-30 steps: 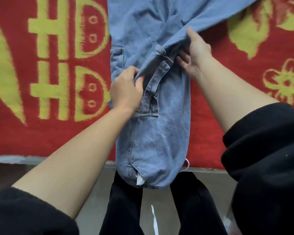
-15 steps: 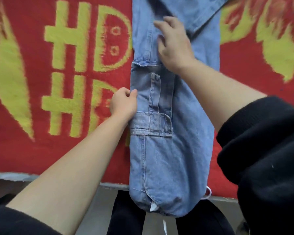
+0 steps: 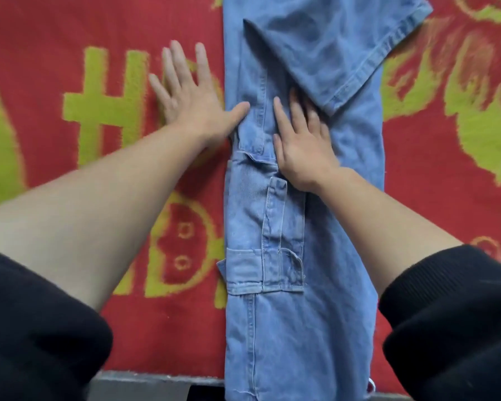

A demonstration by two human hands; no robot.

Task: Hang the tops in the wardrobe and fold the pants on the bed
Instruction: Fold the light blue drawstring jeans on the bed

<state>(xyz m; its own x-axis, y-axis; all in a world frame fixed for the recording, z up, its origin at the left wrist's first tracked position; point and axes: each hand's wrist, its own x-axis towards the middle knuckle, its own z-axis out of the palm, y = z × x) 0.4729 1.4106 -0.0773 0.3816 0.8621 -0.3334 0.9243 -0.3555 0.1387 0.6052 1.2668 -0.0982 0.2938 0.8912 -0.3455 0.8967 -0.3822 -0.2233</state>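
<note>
The pale blue jeans (image 3: 301,328) lie flat on the bed, on a red blanket (image 3: 55,39) with yellow-green patterns. They run as one long strip from 6 o'clock, where they hang past the blanket's near edge, straight up to 12 o'clock. A cargo pocket (image 3: 263,273) sits on the strip's left side, toward 7 o'clock from the middle of the view. At the top, one trouser leg (image 3: 330,47) is folded back over the rest. Its stitched hem slants from 1 o'clock down toward the middle.

The person's left hand (image 3: 194,102), at 11 o'clock, is spread out and grasps nothing. The palm and four straight fingers press on the blanket just beside the jeans. Only the thumb reaches across, resting on the denim at its left edge.

The right hand (image 3: 301,146), just past centre toward 1 o'clock, also lies flat and relaxed, palm down on the jeans. Its fingers point to 12 o'clock, and the tips of the outer ones meet the corner of the folded leg's hem. Whether they slip under it I cannot tell.

Both forearms are bare. A black sleeve is pushed up on the left arm (image 3: 35,328) at 8 o'clock, and another on the right arm (image 3: 451,314) at 4 o'clock.
</note>
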